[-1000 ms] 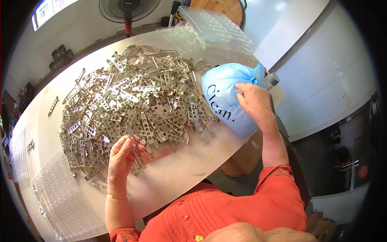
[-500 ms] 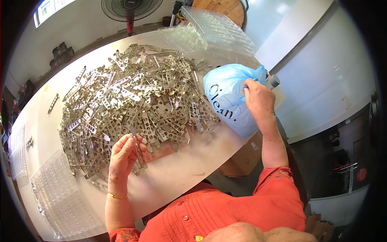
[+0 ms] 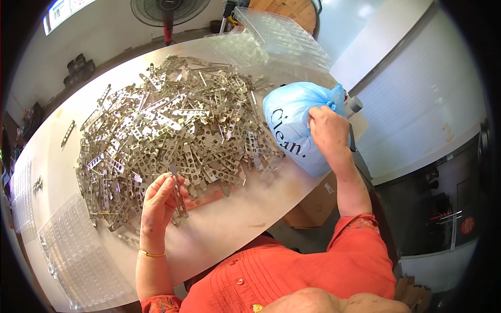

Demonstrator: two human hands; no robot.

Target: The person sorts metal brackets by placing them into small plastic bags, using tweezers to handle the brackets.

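Observation:
My left hand pinches a flat metal strip with a row of holes, held upright at the near edge of a large heap of similar perforated metal strips. My right hand is closed, its fingers curled against the top of a full blue plastic bag printed "Clean.". The bag's knot shows just beyond my knuckles. Whatever those fingers grip is hidden. A flat red piece with holes lies partly under the heap, right of my left hand.
Clear plastic trays lie at the table's left, with more trays stacked at the back. One loose strip lies left of the heap. A fan stands behind the table, and a cardboard box sits below its right edge.
My right hand has shifted slightly left on the bag, and the knot has come into view. A bit of blue at its fingertips no longer shows. My left hand stays put with the strip.

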